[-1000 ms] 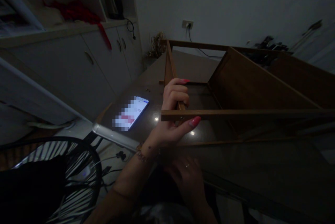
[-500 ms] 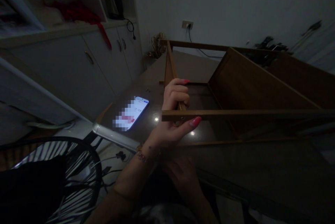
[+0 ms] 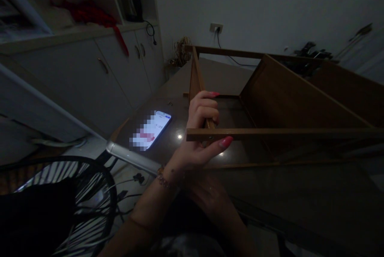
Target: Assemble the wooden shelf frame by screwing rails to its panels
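A brown wooden shelf unit (image 3: 270,133) lies on its side on the table, its boards standing up between long rails. My left hand (image 3: 201,113) is wrapped round the near corner of its left end, the fingers curled over the end crosspiece and the thumb stretched out below the front rail. A small screw hole or screw head shows on that rail near the thumb. My right hand (image 3: 210,195) is lower down, close to the table's front edge below the left wrist. It is in deep shadow and smeared, so its fingers and anything in them cannot be made out.
On the table (image 3: 168,145) left of the shelf lies a lit phone (image 3: 151,131), with small metal pieces (image 3: 170,103) behind it. A black corded chair (image 3: 99,193) stands at lower left among cables. White cabinets (image 3: 120,69) line the left; a wall socket (image 3: 216,28) is behind.
My left hand keeps the same grip on the shelf corner. My right hand has shifted slightly near the table edge. The phone's digits have moved on by one.
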`<act>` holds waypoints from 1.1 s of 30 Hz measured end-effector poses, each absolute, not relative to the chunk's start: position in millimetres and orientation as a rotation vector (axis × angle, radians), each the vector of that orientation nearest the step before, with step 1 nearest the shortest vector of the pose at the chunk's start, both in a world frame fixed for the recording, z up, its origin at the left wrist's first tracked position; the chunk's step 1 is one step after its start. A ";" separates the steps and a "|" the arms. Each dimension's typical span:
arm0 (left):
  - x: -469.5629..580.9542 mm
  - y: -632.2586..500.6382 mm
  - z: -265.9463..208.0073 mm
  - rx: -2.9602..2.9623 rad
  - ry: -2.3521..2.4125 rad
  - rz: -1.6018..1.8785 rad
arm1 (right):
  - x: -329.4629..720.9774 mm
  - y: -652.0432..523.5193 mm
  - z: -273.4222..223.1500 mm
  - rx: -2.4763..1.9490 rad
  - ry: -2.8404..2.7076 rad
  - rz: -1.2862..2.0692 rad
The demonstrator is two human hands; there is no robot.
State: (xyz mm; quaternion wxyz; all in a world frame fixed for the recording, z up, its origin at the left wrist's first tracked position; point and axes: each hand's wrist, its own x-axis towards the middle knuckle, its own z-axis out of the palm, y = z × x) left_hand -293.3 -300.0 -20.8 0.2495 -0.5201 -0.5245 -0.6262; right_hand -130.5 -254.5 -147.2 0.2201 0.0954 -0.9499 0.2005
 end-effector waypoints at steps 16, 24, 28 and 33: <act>-295.7 -298.3 -23.7 -1.400 -1.430 -1.672 | -136.9 -259.7 -144.8 0.221 -2.543 0.499; -292.9 -300.9 -20.5 -1.424 -1.420 -1.705 | -130.2 -264.9 -147.5 0.235 -2.651 0.642; -292.8 -300.0 -20.8 -1.417 -1.409 -1.721 | -122.8 -265.5 -152.6 0.183 -2.623 0.699; -293.8 -297.8 -24.2 -1.435 -1.374 -1.772 | -122.0 -259.2 -161.3 0.249 -2.371 0.609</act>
